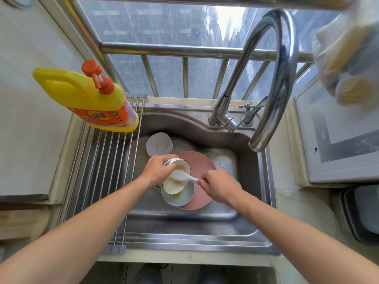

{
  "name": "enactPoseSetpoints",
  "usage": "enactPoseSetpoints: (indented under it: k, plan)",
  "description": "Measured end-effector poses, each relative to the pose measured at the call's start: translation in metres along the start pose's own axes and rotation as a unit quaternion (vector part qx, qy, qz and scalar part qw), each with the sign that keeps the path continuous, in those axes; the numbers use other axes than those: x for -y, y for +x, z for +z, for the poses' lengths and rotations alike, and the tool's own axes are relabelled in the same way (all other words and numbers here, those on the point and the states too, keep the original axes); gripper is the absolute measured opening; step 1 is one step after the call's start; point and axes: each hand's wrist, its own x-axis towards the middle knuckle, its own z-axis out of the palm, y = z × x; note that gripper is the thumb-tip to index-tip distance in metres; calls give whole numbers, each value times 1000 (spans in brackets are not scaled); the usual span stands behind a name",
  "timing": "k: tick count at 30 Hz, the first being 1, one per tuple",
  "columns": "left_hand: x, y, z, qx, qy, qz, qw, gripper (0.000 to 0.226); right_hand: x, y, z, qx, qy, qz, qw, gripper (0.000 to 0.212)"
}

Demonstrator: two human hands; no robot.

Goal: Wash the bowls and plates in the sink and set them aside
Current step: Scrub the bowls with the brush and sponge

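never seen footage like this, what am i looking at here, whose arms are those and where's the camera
There is no robot here. The one picture comes from a wide-angle camera worn on a person's head, looking down, so the two bare arms are that person's own.

Below them is a steel sink. In it lie a pink plate, a white bowl resting on that plate, and another white bowl tipped on its side further back.

The left hand grips a dark-rimmed bowl, tilted and dirty inside. The right hand pinches the handle of a white spoon that reaches into that bowl.

A yellow detergent bottle stands on the roll-up rack at the left. The tap arches above; no water is running.
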Motion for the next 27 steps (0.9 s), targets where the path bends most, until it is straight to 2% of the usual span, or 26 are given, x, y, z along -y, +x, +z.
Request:
enactPoseSetpoints:
  k: [2, 3, 5, 6, 7, 8, 9, 10, 12, 14, 15, 16, 17, 18, 19, 20, 21, 22, 23, 25, 27]
  plan:
    - [-2, -1, 0, -2, -18, 0, 1000, 28, -1, -2, 3, -89, -187, -92, 974, 25]
    - [-3, -2, -1, -5, -27, -1, 1000, 31, -2, -3, 4, -100, -253, -117, 955, 26]
    - [-3, -2, -2, -7, -32, -5, 999, 32, -7, -1, 8, -134, -281, -123, 942, 35]
    - [-4, -2, -3, -6, -29, -5, 1000, 30, -5, -1, 10, -117, -260, -117, 951, 29]
    - [-5, -2, -2, -7, -21, 2, 1000, 27, 0, -3, 11, -106, -212, -100, 966, 24]
    - [-6, -1, -1, -13, -15, 6, 1000, 27, 4, -4, 13, -53, -108, -48, 992, 28]
    - [-6, -1, 0, -21, -12, 9, 1000, 28, 8, -5, 14, 4, 0, -4, 1000, 34]
    - [-6, 0, 1, -29, -14, 5, 999, 29, 11, -6, 13, 45, 106, 31, 993, 37]
    - [-5, -1, 3, -44, -25, -14, 999, 33, 12, -5, 6, 125, 302, 93, 940, 38]
    - [-3, -2, 3, -61, -45, -34, 997, 38, 8, -2, -3, 211, 436, 139, 863, 41]
    - [-3, -2, 3, -68, -54, -40, 995, 41, 5, -1, -6, 247, 478, 156, 828, 41]
    - [-5, -1, 2, -74, -61, -45, 994, 43, 2, 0, -8, 266, 499, 162, 808, 41]
    - [-7, -1, 0, -75, -65, -45, 994, 45, -2, 3, -7, 263, 500, 164, 808, 41]
    - [-9, -1, 0, -69, -66, -41, 995, 43, -4, 5, -6, 241, 470, 157, 834, 41]
    - [-11, 0, 0, -56, -65, -31, 996, 39, -5, 6, -6, 194, 394, 135, 888, 40]
    - [-12, -1, 0, -42, -62, -22, 997, 32, -4, 5, -9, 132, 275, 99, 947, 39]
    - [-13, -1, 1, -33, -59, -13, 998, 28, -4, 4, -10, 64, 132, 53, 988, 38]
    - [-14, -1, 2, -29, -61, -15, 998, 26, -1, 3, -12, 5, -4, 12, 1000, 36]
    - [-14, -1, 2, -26, -69, -21, 997, 26, 2, 1, -15, -43, -108, -23, 993, 32]
    - [-15, -1, -1, -15, -83, -39, 996, 27, 7, -2, -20, -103, -255, -107, 956, 19]
    - [-16, -1, -5, 0, -83, -48, 995, 27, 9, -5, -22, -125, -329, -132, 927, 10]
